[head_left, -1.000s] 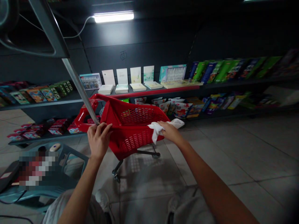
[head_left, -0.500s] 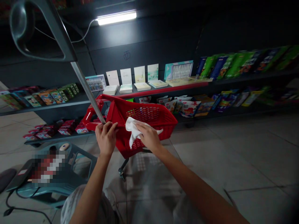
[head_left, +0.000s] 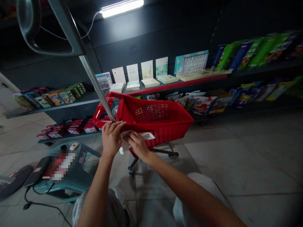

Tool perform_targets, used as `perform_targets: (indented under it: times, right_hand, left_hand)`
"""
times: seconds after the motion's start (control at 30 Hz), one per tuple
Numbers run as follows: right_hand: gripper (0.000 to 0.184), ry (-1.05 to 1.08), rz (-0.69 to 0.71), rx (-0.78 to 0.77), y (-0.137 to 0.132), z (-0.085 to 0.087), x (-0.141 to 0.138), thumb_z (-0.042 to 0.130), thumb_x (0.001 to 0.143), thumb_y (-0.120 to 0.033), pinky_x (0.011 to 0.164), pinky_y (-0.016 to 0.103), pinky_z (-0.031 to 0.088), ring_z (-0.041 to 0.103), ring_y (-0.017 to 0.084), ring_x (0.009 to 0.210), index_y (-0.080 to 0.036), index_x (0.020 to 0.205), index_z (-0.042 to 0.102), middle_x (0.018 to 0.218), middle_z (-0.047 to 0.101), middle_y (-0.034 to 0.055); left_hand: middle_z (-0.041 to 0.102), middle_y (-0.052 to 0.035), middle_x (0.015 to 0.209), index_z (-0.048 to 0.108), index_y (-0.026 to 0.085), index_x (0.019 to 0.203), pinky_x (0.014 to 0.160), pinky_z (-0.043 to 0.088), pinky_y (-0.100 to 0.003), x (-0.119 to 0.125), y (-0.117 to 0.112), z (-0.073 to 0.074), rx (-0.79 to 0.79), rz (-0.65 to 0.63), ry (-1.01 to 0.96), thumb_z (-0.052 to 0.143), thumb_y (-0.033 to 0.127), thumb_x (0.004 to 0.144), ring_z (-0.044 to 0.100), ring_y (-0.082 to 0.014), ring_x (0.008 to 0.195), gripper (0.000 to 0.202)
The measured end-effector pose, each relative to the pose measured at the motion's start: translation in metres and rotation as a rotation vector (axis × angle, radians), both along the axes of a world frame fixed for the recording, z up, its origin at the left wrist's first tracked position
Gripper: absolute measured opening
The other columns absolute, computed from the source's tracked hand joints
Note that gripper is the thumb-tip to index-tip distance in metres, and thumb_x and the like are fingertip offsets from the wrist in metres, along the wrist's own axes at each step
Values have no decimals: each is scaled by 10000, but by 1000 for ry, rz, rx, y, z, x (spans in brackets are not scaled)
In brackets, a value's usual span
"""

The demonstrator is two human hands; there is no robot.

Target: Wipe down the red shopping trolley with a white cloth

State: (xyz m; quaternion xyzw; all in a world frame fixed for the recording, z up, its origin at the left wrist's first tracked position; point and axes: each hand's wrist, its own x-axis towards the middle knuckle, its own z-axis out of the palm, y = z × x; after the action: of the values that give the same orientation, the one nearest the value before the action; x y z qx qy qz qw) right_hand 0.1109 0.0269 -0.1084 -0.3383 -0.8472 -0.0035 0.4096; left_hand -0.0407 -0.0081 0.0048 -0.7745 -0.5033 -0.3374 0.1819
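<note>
A small red shopping cart (head_left: 165, 132) with perforated plastic sides stands in front of me. My left hand (head_left: 111, 138) grips its near rim, close to the foot of a metal pole (head_left: 94, 82) with a big grey loop handle (head_left: 78, 44) on top. Just to the right, my right hand (head_left: 137, 144) presses a crumpled white cloth (head_left: 147, 136) against the outside of the near wall. The fingers are bent over the cloth, which shows on both sides of them.
Behind the cart run dark shelves with booklets (head_left: 147, 71), small boxes (head_left: 63, 96) and snack bags (head_left: 203, 104). At left stands a grey-green plastic stool (head_left: 87, 170) with a cable (head_left: 47, 205) hanging from it. A lamp (head_left: 121, 8) shines above.
My right hand has moved the cloth from the cart's near rim down and left onto the outer wall, closer to my left hand. My left hand still holds the rim. The view has shifted slightly.
</note>
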Motion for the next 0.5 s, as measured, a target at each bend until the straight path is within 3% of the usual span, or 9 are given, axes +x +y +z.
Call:
perform_targets:
  times: [0.13, 0.23, 0.33, 0.5]
  right_hand:
    - [190, -231, 66, 6, 10, -40, -5, 546, 1005, -166, 1026, 348, 511, 564, 208, 1160, -187, 1083, 718, 1123, 687, 63]
    - [175, -342, 114, 36, 17, -54, 2, 551, 1000, -145, 1072, 340, 479, 558, 196, 1167, -182, 1064, 709, 1111, 687, 49]
    - [198, -258, 58, -15, 26, -49, 29, 527, 1013, -173, 1088, 371, 465, 534, 214, 1192, -185, 1083, 712, 1149, 672, 75]
    - [265, -194, -105, -101, 33, -26, 107, 510, 999, -168, 1135, 472, 392, 511, 264, 1205, -218, 1138, 730, 1183, 672, 92]
  left_hand:
    - [635, -98, 1356, 646, 249, 1341, 1075, 416, -445, 10, 7, -10, 1, 43, -54, 519, 221, 969, 584, -254, 1196, 394]
    - [581, -122, 1413, 603, 231, 1390, 1042, 457, -442, 11, 16, -16, -28, 69, -70, 557, 276, 962, 560, -284, 1237, 433]
    - [565, -113, 1441, 590, 244, 1405, 1056, 459, -457, 10, 24, -20, -31, 102, -74, 572, 265, 949, 552, -298, 1264, 457]
    - [557, -106, 1469, 588, 266, 1414, 1034, 470, -474, 12, 31, -21, -48, 156, -93, 575, 242, 933, 552, -314, 1266, 481]
